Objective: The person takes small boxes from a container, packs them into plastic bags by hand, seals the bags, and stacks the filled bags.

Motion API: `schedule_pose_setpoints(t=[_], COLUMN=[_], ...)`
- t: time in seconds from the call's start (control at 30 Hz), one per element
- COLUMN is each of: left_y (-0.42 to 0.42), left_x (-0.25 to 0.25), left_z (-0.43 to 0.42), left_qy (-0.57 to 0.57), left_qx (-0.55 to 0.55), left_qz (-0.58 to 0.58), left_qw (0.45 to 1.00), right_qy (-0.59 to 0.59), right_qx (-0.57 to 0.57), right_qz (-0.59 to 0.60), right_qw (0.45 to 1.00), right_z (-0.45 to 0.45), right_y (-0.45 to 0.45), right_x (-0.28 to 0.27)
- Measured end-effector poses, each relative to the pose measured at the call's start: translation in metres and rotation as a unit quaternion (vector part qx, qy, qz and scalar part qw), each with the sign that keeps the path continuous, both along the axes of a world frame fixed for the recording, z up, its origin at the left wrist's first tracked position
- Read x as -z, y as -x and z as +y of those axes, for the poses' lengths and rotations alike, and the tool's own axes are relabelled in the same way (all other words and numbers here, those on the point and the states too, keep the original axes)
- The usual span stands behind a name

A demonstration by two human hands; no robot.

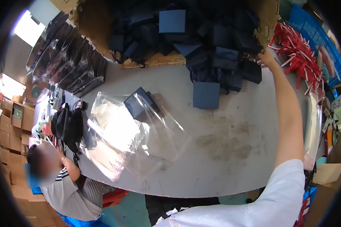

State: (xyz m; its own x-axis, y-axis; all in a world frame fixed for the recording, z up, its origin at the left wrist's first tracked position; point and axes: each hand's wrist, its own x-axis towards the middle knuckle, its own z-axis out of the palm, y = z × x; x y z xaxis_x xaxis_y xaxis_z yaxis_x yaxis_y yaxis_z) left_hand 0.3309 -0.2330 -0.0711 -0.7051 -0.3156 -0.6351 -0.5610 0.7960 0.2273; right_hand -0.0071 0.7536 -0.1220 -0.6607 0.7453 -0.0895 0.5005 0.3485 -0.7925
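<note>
At the far end of my stretched arm, my right hand [267, 59] reaches the lower right corner of a big cardboard box [269, 28]. Its fingers are bent beside the dark gift boxes; what they grip is hidden. Many dark blue gift boxes fill the carton and spill onto the table, one blue box [206, 95] lying foremost. My left hand is out of view. Left of the middle, another dark blue box [136, 105] rests on clear plastic bags [113, 128].
The grey table [170, 181] has a curved front edge. Plastic-wrapped dark packages [75, 72] stand in a row at left. Red and white ribbons [299, 56] are heaped at right. A black bag [67, 123] lies near a seated person [72, 196] on the left.
</note>
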Motion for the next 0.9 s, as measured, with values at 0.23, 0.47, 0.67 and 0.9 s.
schedule_pose_setpoints(t=[0.23,0.47,0.67,0.9], left_y=[0.059,0.175,0.137,0.148], left_x=[0.058,-0.018,0.005,-0.001], left_z=[0.042,0.146,0.134,0.147], left_qy=[0.068,-0.219,-0.34,-0.339], left_qx=[0.312,0.323,0.162,0.153], left_qz=[-0.003,0.233,0.122,0.153], left_qw=[0.948,0.891,0.918,0.916], right_qy=[-0.497,-0.561,-0.623,-0.547], right_qx=[-0.091,-0.376,-0.397,-0.52], right_qz=[0.163,0.249,0.034,-0.01], right_qw=[0.847,0.695,0.673,0.656], right_z=[-0.159,-0.276,-0.278,-0.259], right_y=[-0.048,0.095,0.113,0.128], right_x=[-0.076,-0.012,-0.015,-0.031])
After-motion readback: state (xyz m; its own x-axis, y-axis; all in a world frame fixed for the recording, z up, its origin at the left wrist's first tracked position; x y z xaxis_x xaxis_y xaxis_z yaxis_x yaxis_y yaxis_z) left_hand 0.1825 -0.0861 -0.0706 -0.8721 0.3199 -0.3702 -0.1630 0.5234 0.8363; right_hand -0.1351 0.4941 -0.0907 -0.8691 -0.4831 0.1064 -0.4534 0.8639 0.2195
